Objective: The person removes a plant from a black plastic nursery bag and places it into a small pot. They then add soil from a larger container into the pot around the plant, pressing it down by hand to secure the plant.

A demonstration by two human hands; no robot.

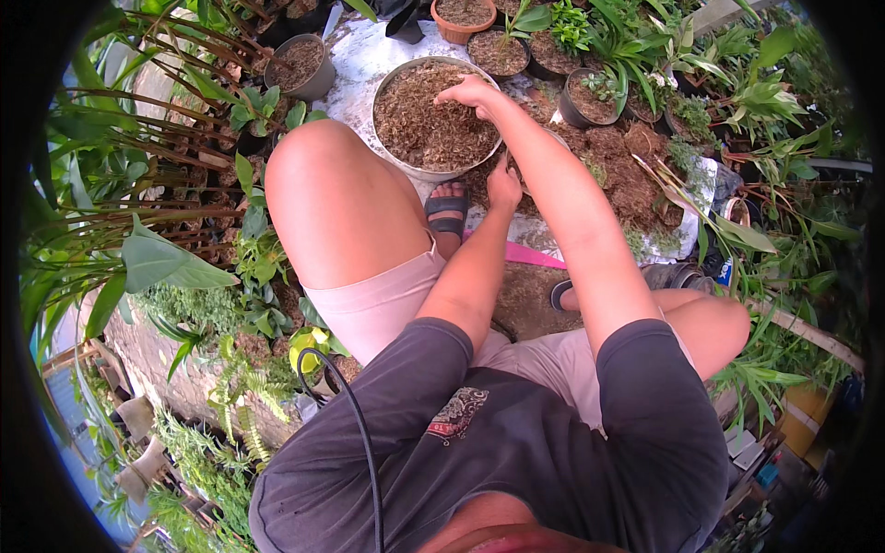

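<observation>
A wide round pot (382,131) full of brown, fibrous potting mix (429,124) stands in front of me. Over the mix, near the pot's far right side, my right hand (470,95) reaches with its fingers apart and nothing visible in it. My left hand (505,185) is low at the pot's near right rim, its fingers curled; whether they grip the rim or something else is hidden. Behind my right forearm shows part of another round rim (559,138). Loose brown fibrous material (615,166) lies to the right.
Potted plants and filled pots, including a grey pot (304,69), an orange pot (463,27) and a black pot (588,100), surround the white sheet (352,76). Leafy stems crowd the left. A pink strip (525,254) lies by my sandalled foot (448,211). A black cable (359,408) crosses my sleeve.
</observation>
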